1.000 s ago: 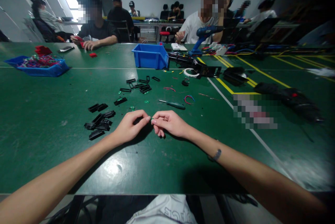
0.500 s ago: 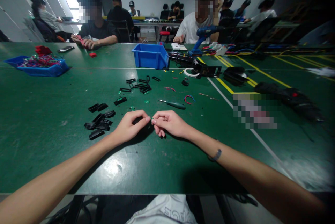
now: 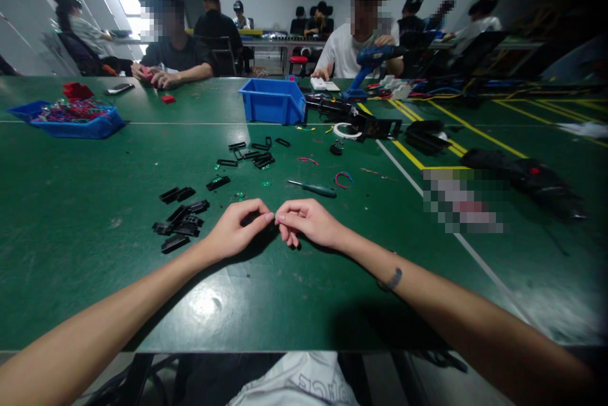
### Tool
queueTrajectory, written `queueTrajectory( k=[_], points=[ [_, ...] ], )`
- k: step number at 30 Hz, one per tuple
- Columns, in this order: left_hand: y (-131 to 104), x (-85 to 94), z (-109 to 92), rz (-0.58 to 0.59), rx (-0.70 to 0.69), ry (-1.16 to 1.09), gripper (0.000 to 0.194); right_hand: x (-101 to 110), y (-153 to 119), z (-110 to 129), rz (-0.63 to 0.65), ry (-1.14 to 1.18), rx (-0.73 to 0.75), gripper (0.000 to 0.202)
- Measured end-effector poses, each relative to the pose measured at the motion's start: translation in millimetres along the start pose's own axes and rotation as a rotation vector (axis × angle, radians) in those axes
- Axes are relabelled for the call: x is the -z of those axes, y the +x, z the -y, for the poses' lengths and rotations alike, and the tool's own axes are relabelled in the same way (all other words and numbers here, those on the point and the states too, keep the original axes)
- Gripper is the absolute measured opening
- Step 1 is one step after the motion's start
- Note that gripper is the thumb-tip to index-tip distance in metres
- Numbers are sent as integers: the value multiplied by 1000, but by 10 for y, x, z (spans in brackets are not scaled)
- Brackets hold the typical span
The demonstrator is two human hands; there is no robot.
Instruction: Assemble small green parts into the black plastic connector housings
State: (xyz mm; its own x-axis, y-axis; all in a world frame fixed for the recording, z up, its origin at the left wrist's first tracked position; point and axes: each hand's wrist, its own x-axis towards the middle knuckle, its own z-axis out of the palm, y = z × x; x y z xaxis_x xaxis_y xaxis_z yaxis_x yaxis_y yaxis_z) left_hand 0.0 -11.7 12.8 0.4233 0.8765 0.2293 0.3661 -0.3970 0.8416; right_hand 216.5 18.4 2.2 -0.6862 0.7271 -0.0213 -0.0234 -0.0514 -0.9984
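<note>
My left hand [image 3: 244, 223] and my right hand [image 3: 306, 221] meet tip to tip above the green table [image 3: 285, 304]. Thumb and forefinger of each are pinched together, and whatever sits between them is tiny and mostly hidden by the fingertips. Just beyond lies a screwdriver [image 3: 319, 190] with a dark green handle. Left of my left hand is a loose pile of black plastic pieces [image 3: 186, 221]. Farther off are several black rectangular frames [image 3: 263, 160]. Small green circuit boards [image 3: 266, 184] are scattered between these and my hands.
A blue bin [image 3: 273, 105] stands at the middle back, and a blue tray of wires [image 3: 76, 118] is at the left. Behind the bin, to the right, stands a blue cordless drill [image 3: 368, 69]. Two people [image 3: 173, 51] sit across the table. A red and blue wire [image 3: 342, 179] lies near the screwdriver.
My two hands stay almost still, fingertips together. Across the table, the person in white has lowered the head slightly and brought a hand up near the drill.
</note>
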Motion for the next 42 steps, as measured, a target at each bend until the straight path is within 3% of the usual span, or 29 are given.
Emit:
queueTrajectory(
  k=[28,42],
  points=[
    [2,-4,18,-10,-7,-12,31,7,22,-16,11,56,-18,39],
    [-8,-32,32,-96,-73,59,22,30,11,-6,13,88,-4,31]
  ],
)
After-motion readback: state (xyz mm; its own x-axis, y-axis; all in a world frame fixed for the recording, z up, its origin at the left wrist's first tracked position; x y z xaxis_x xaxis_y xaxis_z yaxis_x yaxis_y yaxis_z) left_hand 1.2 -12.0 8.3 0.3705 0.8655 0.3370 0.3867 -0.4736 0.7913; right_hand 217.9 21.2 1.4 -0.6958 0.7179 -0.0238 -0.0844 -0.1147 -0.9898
